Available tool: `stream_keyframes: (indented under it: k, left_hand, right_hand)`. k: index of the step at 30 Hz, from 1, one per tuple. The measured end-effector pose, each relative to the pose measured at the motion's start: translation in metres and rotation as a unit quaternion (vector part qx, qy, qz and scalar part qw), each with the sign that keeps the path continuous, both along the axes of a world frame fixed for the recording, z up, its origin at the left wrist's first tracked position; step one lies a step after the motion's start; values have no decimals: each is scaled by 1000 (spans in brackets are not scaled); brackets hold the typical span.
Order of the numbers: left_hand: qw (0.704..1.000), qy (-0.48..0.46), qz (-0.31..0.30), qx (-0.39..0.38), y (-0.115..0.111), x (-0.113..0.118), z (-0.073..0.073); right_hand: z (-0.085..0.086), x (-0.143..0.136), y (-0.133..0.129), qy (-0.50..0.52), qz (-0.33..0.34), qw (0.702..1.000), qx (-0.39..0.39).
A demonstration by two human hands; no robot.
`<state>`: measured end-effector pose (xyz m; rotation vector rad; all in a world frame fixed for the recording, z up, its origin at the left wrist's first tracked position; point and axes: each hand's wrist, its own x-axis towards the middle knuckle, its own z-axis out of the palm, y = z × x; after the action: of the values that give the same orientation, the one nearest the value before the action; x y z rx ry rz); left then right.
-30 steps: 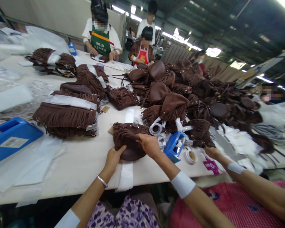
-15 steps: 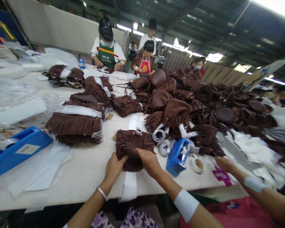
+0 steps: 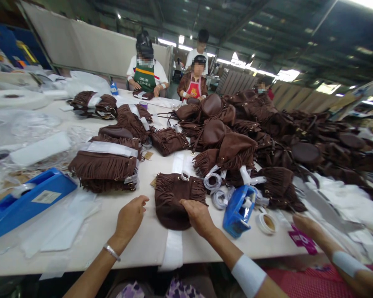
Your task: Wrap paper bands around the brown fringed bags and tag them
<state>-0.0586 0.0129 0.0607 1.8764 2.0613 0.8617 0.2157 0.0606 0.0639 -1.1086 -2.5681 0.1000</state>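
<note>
A dark brown fringed bag (image 3: 174, 207) lies on the table in front of me, its round flap toward me. My right hand (image 3: 200, 217) grips its near right side, fingertips on top of the leather. To the left of the bag, my left hand (image 3: 132, 215) is raised clear of it, fingers loosely bent and apart, nothing in them. A white strip (image 3: 173, 244) runs under the bag and over the table edge. Coiled clear straps (image 3: 211, 182) sit just right of the bag, beside a blue tape dispenser (image 3: 240, 211).
Stacked, banded fringed bags (image 3: 104, 165) lie left; a large heap of brown bags (image 3: 214, 132) fills the back right. A longer blue dispenser (image 3: 31, 198) stands at left. A tape roll (image 3: 266, 223) and a neighbour's hand (image 3: 306, 225) are at right. Co-workers (image 3: 146, 76) sit across the table.
My left hand has let go of the bag and moved left, away from it. The right hand stays on the bag's right side. The whole view has shifted slightly.
</note>
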Motion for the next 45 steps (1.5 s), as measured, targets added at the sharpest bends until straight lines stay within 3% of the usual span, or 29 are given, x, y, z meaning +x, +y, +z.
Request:
stream_keyframes:
  k: [3,5,9,11,16,20,27,34,40,45]
  left_hand:
    - [996,30,57,61,-19,-1,-4]
    - [991,59,40,110,-33,14,-8]
    - [963,128,-169,166,-46,60,-17]
    - [949,160,-212,169,-42,75,-23]
    - [949,220,-172,147,-30,81,-39]
    - [946,243,-165,139,-37,79,-51]
    - [948,252,-139,134,-50,78,-59]
    - [963,215,-102,127,-52,87,-75]
    - [982,143,-80,95,-56,93,-86]
    - [988,91,-60,109,-60,95,-82]
  right_hand:
    - [-2,-1,-1,-3,-4,1000,-2]
    - [-2,-3,-2,-6,-8,1000,-2]
    - [-1,-5,-3,-16,-10,1000,-8]
    - [3,-5,-3,-20,-11,1000,-14]
    - [13,-6,-1,-24,-19,999,-33]
    - [12,-6,4,-19,-21,999,-44]
    - [-12,3,-5,41,34,997,55]
    - [-32,8,-21,13,63,986,156]
    - [-53,6,-26,-8,61,985,162]
    - [-62,7,-26,18,71,985,156]
